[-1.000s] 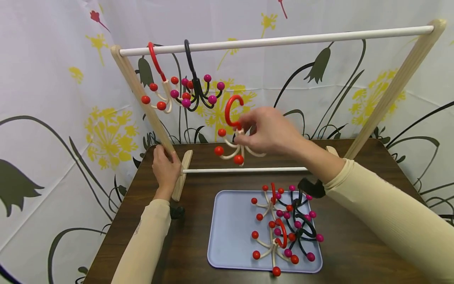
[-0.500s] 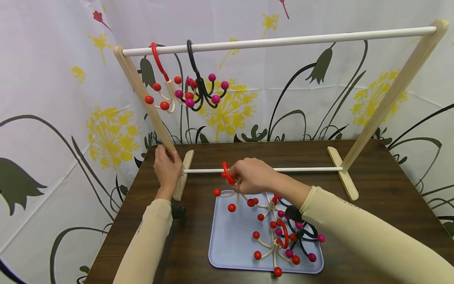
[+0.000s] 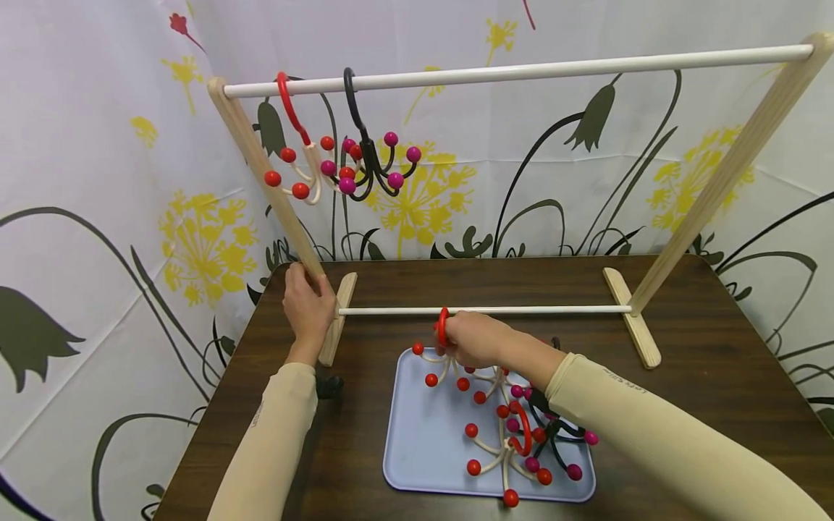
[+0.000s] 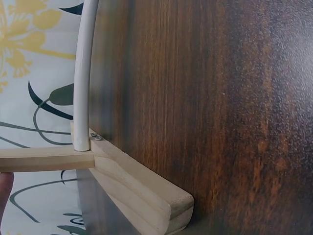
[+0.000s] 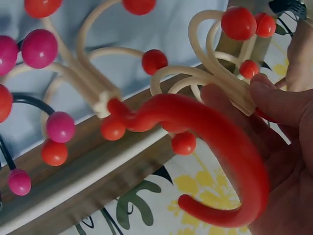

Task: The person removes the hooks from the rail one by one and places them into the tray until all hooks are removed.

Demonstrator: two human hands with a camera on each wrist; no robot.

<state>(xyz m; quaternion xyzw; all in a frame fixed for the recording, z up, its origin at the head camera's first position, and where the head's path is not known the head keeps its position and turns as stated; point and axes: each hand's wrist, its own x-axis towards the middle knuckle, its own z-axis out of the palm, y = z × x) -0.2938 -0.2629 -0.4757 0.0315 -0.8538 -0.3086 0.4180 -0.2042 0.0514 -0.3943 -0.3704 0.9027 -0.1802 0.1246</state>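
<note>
My right hand [image 3: 478, 339] pinches the stem of a red-hooked hanger [image 3: 443, 329] with curved cream arms tipped by red balls. It is low over the back left of the blue tray [image 3: 420, 441]; whether its balls touch the tray I cannot tell. In the right wrist view, thumb and fingers hold the cream stem [image 5: 230, 90], while the red hook [image 5: 234, 147] of another hanger fills the foreground. My left hand [image 3: 308, 307] grips the rack's left wooden post [image 3: 289, 224] near its foot; only one fingertip [image 4: 5, 188] shows in the left wrist view.
On the tray's right half lie similar hangers, including a red-hooked one [image 3: 508, 445] and a black one with magenta balls [image 3: 554, 430], partly overlapping. From the white top bar [image 3: 521, 72] hang a red-hooked hanger [image 3: 293, 116] and a black-hooked one [image 3: 353, 108] at left.
My right hand has brought the red-hooked hanger down from below the top bar to the tray, then slightly right. My left hand has stayed at the post.
</note>
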